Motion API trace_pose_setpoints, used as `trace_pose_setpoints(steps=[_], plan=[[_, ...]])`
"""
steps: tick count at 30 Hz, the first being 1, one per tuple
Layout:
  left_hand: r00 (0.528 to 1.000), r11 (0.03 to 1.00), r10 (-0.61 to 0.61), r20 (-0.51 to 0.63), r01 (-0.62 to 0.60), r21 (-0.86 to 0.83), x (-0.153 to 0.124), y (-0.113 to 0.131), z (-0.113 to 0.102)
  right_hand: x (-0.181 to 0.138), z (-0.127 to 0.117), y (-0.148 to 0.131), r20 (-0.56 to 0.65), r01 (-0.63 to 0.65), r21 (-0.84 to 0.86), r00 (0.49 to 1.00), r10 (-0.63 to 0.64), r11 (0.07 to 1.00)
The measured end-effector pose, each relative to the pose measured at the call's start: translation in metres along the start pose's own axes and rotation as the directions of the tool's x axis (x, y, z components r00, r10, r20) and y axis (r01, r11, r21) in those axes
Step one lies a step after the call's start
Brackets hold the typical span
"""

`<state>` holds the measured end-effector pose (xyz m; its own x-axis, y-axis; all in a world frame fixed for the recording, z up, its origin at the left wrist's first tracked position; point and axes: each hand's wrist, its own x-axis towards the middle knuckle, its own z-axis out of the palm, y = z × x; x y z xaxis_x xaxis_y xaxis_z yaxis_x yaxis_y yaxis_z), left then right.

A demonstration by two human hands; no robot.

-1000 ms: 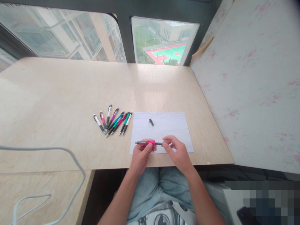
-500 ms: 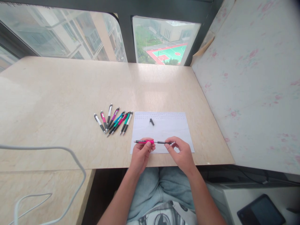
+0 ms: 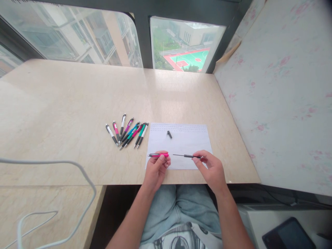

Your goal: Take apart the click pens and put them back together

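Over the lower part of a white sheet of paper (image 3: 178, 138), my left hand (image 3: 157, 169) pinches a pink pen barrel (image 3: 159, 155), its clip end pointing left. My right hand (image 3: 211, 169) is closed on a pen refill (image 3: 188, 156), dark and thick at the held end with a thin tip pointing left. A small gap separates the refill's tip from the barrel. Farther up the paper lies a small black pen part (image 3: 169, 134), apart from both hands.
Several pens (image 3: 129, 133) in white, pink, purple, blue and green lie in a cluster left of the paper. A grey cable (image 3: 83, 173) loops across the lower left. Right of the desk (image 3: 64, 97) rises a flowered wall (image 3: 280, 103); a dark tablet-like device (image 3: 290, 237) sits lower right.
My right hand has moved right, drawing the refill fully out of the pink barrel. My left hand stays nearly in place with the barrel. The view has shifted slightly.
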<state>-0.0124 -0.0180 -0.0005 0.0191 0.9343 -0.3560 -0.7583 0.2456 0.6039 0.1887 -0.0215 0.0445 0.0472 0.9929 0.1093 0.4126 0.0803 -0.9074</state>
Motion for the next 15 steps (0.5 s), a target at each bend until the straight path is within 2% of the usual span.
trace_pose_setpoints(steps=[4,12,15], plan=[[1.0,1.0,-0.006,0.007,0.006,-0.01,-0.001,0.001,0.001,0.001,-0.002,-0.006,0.007,0.035,-0.011,0.999,-0.035,0.999],[0.998,0.983,-0.051,0.034,0.056,-0.174,-0.001,0.005,-0.002,0.006,-0.004,-0.035,0.083,0.161,-0.112,0.985,-0.153,0.981],[0.997,0.971,-0.061,0.041,0.069,-0.23,-0.001,0.006,-0.004,0.006,-0.003,-0.038,0.076,0.174,-0.122,0.983,-0.166,0.977]])
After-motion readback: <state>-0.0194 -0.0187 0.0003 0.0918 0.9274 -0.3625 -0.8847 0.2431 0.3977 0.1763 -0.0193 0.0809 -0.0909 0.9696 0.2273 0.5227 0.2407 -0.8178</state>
